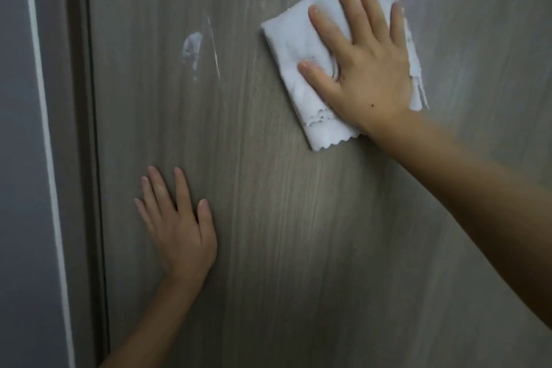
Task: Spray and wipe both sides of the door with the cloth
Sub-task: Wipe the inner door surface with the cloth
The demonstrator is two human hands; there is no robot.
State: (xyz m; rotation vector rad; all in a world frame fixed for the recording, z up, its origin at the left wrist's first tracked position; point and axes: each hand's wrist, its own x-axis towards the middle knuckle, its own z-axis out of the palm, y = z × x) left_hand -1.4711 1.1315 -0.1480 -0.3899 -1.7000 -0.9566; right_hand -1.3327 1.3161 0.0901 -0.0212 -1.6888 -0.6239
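Your flat right hand (363, 69) presses the cloth (294, 48) on the door (298, 233); foam smear (192, 46) lies left of it, above your flat left hand (179, 218).

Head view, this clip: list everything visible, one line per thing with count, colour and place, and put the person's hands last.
door: one, grey-brown wood grain, fills most of the view.
foam patch: one, white, on the door at upper left, left of the cloth.
streak: one, thin, pale, just right of the foam patch.
cloth: one, white with scalloped edges, flat on the door at upper right.
door frame: one, dark grey-brown, along the door's left edge.
wall: one, pale grey, far left.
left hand: one, fingers straight, flat on the door at lower left.
right hand: one, fingers spread, pressing the cloth to the door.
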